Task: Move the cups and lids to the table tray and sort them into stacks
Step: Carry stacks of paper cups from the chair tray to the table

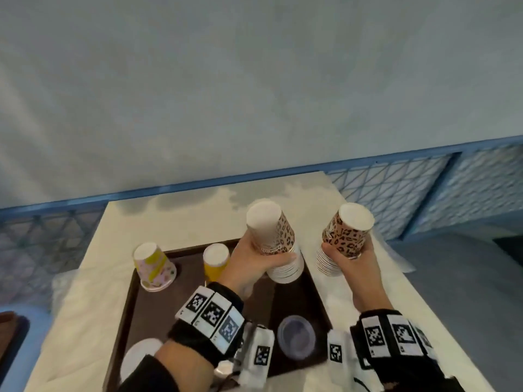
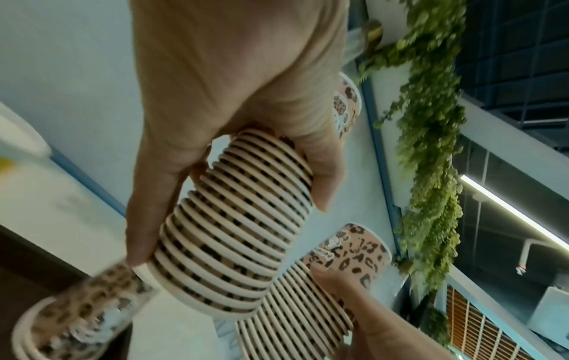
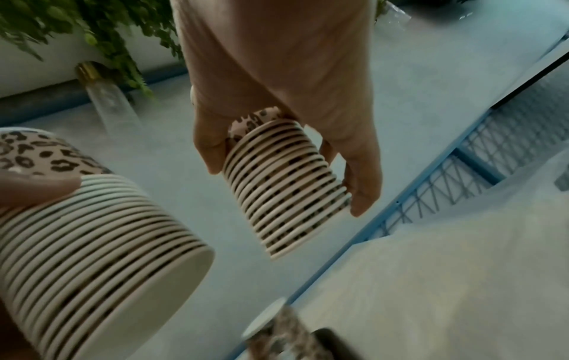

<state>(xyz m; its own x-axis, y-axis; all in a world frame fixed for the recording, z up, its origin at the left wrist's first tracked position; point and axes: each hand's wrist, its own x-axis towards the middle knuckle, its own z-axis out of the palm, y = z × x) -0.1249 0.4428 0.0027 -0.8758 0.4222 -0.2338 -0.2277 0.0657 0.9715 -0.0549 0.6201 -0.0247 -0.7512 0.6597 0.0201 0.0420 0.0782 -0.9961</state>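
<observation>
Over the brown tray, both hands' fingers clamp 2 leopard cup stacks.

A white round lid at the brown tray's near left corner lies half hidden behind a black sleeve; the yellow paper cup's base is hidden behind the left hand.

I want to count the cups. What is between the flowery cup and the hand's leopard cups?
One yellow cup, upside down on the brown tray, seen in the head view.
</observation>
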